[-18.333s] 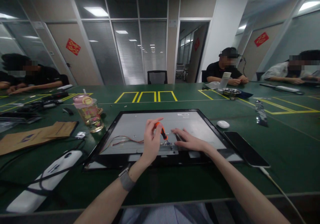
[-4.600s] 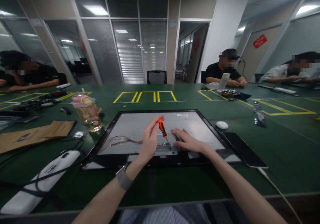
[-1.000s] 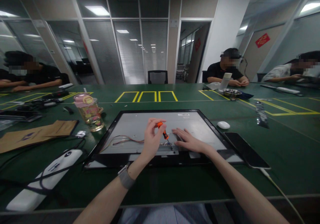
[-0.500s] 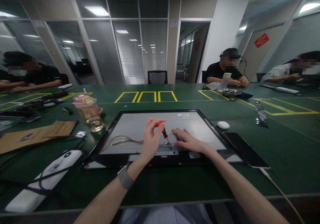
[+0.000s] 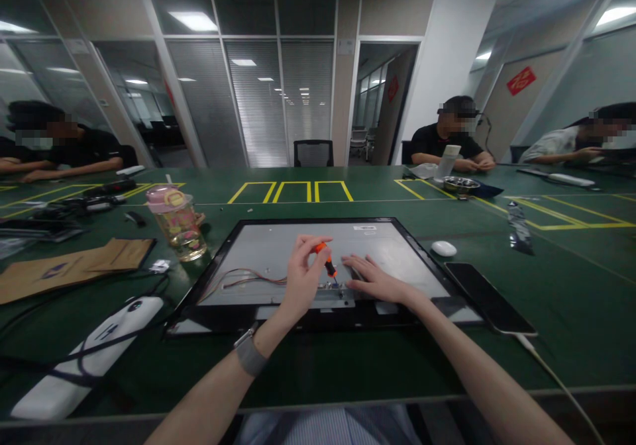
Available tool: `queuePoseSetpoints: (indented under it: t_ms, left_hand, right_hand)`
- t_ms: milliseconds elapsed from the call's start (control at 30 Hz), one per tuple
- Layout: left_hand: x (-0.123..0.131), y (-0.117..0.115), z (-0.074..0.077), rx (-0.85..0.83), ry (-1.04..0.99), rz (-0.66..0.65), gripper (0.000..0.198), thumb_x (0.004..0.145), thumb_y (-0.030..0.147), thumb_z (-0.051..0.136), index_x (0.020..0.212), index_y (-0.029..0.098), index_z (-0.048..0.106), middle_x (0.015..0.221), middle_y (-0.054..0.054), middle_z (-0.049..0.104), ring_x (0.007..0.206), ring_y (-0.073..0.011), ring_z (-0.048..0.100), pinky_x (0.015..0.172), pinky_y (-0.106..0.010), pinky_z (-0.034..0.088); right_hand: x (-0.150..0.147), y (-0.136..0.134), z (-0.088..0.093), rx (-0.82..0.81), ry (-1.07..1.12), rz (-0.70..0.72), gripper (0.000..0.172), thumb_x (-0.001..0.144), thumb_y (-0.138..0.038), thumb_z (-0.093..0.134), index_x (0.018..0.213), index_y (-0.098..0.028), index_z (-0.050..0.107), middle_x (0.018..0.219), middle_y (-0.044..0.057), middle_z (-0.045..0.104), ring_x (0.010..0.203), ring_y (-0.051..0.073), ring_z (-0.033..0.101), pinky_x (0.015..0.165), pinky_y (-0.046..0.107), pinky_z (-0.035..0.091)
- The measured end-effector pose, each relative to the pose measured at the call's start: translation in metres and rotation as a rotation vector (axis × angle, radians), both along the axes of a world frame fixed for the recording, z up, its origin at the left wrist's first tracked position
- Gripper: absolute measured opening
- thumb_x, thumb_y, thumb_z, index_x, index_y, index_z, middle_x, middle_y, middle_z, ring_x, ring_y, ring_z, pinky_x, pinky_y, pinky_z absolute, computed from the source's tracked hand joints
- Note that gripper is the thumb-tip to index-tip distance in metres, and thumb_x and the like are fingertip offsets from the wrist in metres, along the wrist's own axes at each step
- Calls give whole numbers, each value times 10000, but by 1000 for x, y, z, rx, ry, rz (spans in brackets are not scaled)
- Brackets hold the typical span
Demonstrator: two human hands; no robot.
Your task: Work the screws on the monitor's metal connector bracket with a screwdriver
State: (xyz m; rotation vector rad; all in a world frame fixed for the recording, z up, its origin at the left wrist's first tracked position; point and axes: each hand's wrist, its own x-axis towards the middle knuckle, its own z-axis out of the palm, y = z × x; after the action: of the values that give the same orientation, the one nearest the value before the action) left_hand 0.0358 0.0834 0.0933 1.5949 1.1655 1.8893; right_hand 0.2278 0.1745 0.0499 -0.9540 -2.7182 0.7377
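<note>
A flat grey metal panel with a black frame [image 5: 303,240] lies on the green table. My left hand [image 5: 304,274], with a watch on the wrist, grips an orange and black screwdriver [image 5: 330,267]. The screwdriver is tilted, its shaft reaching down to a small board strip [image 5: 332,286] near the panel's front edge. My right hand [image 5: 376,281] lies on the panel beside the strip, fingers spread, holding nothing. Thin coloured wires [image 5: 248,275] run over the panel left of my left hand.
At left are a pink-lidded bottle [image 5: 177,226], brown paper [image 5: 74,266] and a white power strip [image 5: 94,352] with black cables. At right lie a white case [image 5: 444,248] and a phone [image 5: 489,296] on a cable. Several people sit across the table.
The top of the screwdriver in my left hand has shifted slightly right. My right hand stays in place on the panel.
</note>
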Motion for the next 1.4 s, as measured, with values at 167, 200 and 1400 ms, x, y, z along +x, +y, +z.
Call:
queuePoseSetpoints:
  t_ms: [167, 200, 1400]
  left_hand:
    - [-1, 0, -1, -18, -40, -29, 258, 933, 291, 441, 1090, 194, 622, 918, -45, 604, 843, -145, 586, 813, -276, 453]
    - [-1, 0, -1, -20, -61, -48, 266, 943, 287, 413, 1089, 187, 611, 924, -49, 624, 867, -152, 599, 832, -284, 453]
    - [-1, 0, -3, 29, 27, 32, 169, 875, 284, 550, 932, 190, 678, 938, -42, 547, 856, -143, 561, 808, -270, 448]
  right_hand:
    - [-1, 0, 0, 13, 2, -2, 595, 924, -557, 418, 1408, -211, 388, 1515, 92, 311, 1419, 283, 176, 1144, 527, 31]
    - [-1, 0, -1, 16, 3, -1, 598, 925, -558, 415, 1407, -205, 390, 1513, 97, 313, 1417, 285, 182, 1144, 527, 32]
    - [-1, -2, 1, -4, 7, -12, 600, 913, -521, 429, 1414, -195, 386, 1518, 98, 300, 1418, 292, 175, 1141, 527, 26]
